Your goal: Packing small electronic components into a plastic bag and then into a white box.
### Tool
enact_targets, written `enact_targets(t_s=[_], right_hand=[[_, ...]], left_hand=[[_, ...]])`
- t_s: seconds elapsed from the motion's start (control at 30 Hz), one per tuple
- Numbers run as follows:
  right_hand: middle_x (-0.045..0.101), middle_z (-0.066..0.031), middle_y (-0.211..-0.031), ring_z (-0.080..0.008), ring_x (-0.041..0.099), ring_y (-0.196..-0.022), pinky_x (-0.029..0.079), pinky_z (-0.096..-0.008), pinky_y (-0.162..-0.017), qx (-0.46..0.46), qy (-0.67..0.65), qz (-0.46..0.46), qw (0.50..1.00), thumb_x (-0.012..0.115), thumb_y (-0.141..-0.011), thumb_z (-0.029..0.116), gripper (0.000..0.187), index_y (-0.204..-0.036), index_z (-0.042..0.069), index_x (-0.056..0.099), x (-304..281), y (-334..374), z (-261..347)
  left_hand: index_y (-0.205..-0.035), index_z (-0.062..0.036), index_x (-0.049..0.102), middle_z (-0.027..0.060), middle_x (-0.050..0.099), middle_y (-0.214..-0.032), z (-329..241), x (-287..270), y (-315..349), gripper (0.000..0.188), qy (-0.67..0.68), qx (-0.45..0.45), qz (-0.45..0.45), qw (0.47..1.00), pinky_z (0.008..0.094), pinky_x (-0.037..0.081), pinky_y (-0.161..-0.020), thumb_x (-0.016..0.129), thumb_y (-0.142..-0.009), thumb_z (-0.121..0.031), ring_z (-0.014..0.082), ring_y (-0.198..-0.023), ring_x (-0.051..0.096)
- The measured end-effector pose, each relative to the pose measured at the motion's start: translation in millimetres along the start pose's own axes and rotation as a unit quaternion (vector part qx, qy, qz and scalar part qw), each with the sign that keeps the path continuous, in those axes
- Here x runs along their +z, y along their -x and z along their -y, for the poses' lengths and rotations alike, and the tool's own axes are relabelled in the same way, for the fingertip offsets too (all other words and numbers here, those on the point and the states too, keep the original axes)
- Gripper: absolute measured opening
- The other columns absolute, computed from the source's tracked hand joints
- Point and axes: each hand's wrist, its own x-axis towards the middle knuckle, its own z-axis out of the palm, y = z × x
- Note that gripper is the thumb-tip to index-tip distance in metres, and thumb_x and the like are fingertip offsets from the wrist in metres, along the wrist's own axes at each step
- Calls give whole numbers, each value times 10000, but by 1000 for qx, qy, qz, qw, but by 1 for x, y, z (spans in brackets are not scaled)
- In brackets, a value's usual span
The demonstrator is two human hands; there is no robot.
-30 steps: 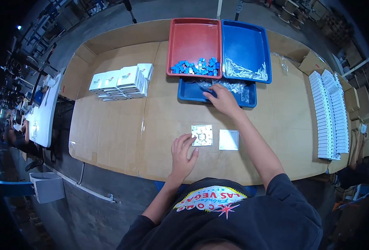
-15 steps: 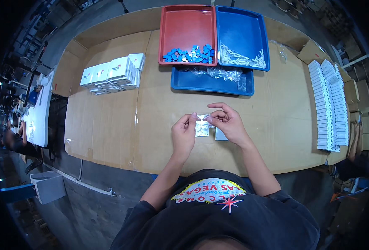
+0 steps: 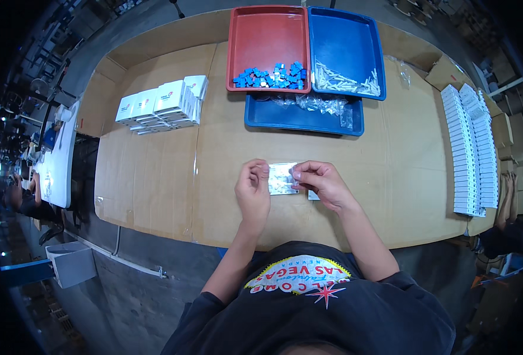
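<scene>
No longer reaching into the near blue tray point(image 3: 285, 120) with the right hand point(image 3: 327, 186). Now apparently pinching a clear bag point(image 3: 282, 171) with the left hand point(image 3: 253, 188) too, over the white plate point(image 3: 281, 191) on the near-middle tabletop point(image 3: 155, 189), seemingly shifting from fetching to handling.

Workshop / small factory assembly area, by the look — cardboard-covered worktable point(image 3: 149, 183), red tray point(image 3: 268, 41) of small blue parts point(image 3: 267, 78), blue tray point(image 3: 344, 44) w/ white pcs point(image 3: 347, 81), lower blue tray point(image 3: 279, 120) w/ clear plastic bags point(image 3: 323, 105). White boxes point(image 3: 164, 102) stacked L, long rows of boxes point(image 3: 467, 160) R. Grey hard flr point(image 3: 137, 307), white bench point(image 3: 65, 171) far L, other ppl point(image 3: 33, 206) at both edges — bkgd dark, cluttered, mostly too blurry to ID.
</scene>
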Motion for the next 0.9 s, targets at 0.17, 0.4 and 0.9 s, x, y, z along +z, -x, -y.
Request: enact_targets(t_s=[0.17,0.4,0.9], right_hand=[[752,-88,-993,-118,715,-868,606,-245,-744,-11,12,-22,1000,746,-958,62,127,-1069,0,736,4,5,0],[749,-55,-892,-103,702,-751,586,-239,-678,-41,13,-43,998,742,-964,80,100,-1042,25,711,10,6,-4],[705,-13,-822,-79,669,-752,568,-231,-650,-61,67,-63,994,770,-958,112,111,-1003,22,722,22,9,-4]], left_hand=[[-1009,-37,699,50,660,-901,-24,-9,4,93,-197,288,-14,937,320,451,-777,737,-924,-30,179,-834,589],[-976,-90,722,32,713,-962,-26,2,11,162,-239,297,55,923,359,414,-859,820,-852,-124,202,-816,612],[-975,-45,696,55,704,-949,-2,6,13,79,-41,82,58,994,320,479,-767,742,-912,-54,153,-761,624]])
